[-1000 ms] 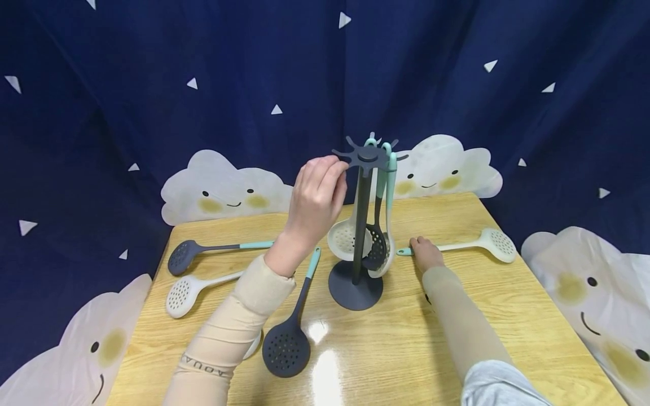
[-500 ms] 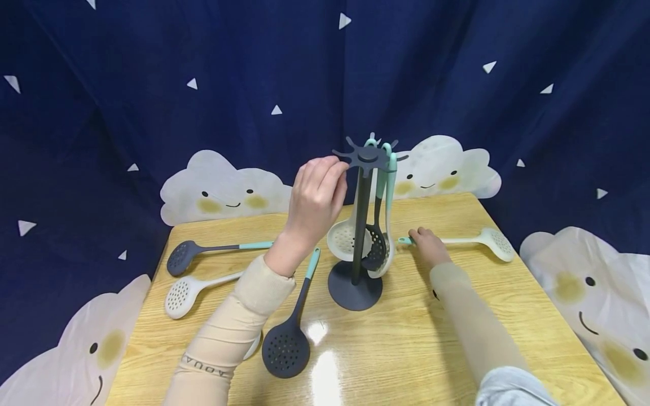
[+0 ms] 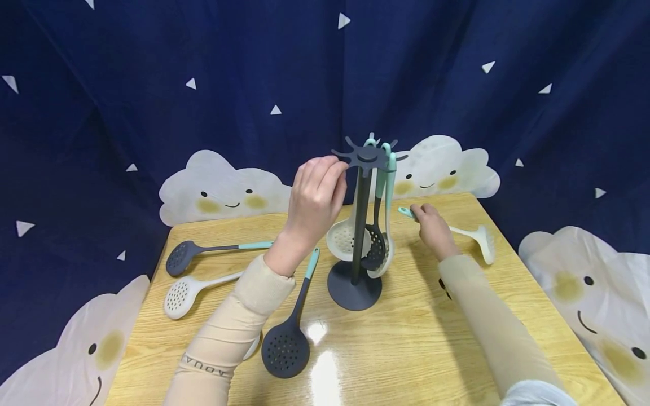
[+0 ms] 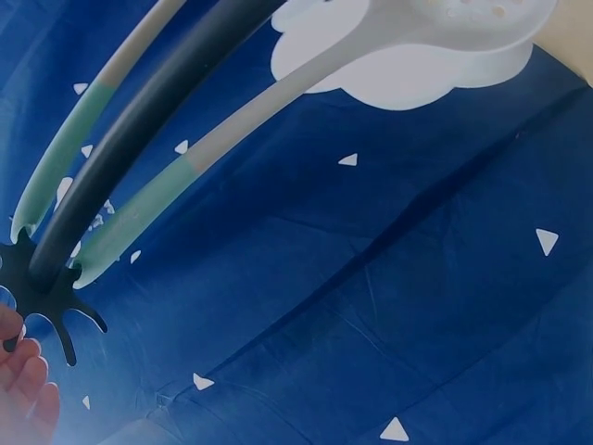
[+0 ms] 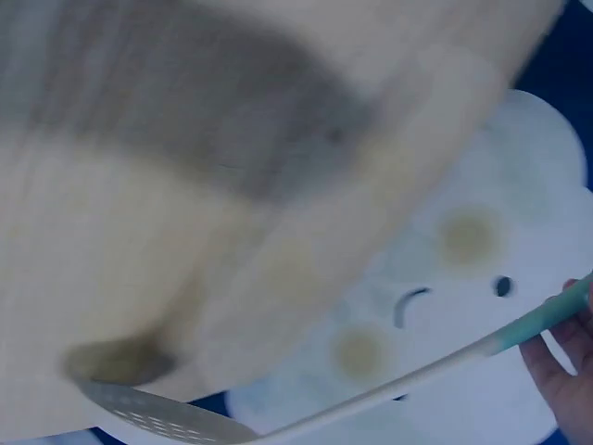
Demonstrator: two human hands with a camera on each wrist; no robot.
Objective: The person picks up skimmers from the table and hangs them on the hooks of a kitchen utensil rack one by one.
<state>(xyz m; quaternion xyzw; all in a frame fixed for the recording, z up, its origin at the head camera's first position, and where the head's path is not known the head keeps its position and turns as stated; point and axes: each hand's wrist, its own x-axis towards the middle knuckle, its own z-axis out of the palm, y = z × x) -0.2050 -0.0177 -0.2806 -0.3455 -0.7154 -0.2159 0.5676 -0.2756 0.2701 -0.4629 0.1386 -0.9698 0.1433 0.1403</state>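
Observation:
My left hand (image 3: 317, 194) pinches one arm of the dark utensil stand's (image 3: 354, 296) star-shaped top. From that top hang a white skimmer (image 3: 341, 241), a dark slotted utensil (image 3: 374, 256) and another white utensil (image 3: 389, 225), all with mint handles. To the right, my right hand (image 3: 434, 228) grips a white skimmer (image 3: 486, 245) by its mint handle. Its handle end is raised and points toward the stand. In the right wrist view the held skimmer's shaft (image 5: 380, 393) slants down to its perforated head, low over the table.
On the wooden table's left lie a dark skimmer (image 3: 180, 258) and a white skimmer (image 3: 180, 298). A large dark skimmer (image 3: 285, 351) lies nearer, in front of the stand. A white utensil edge (image 3: 253, 345) shows beside the left sleeve. A blue curtain (image 3: 228, 84) with clouds stands behind.
My right hand has lifted the white skimmer's handle up and away from me; its head has swung left and tilted on edge. The left hand and stand have stayed in place.

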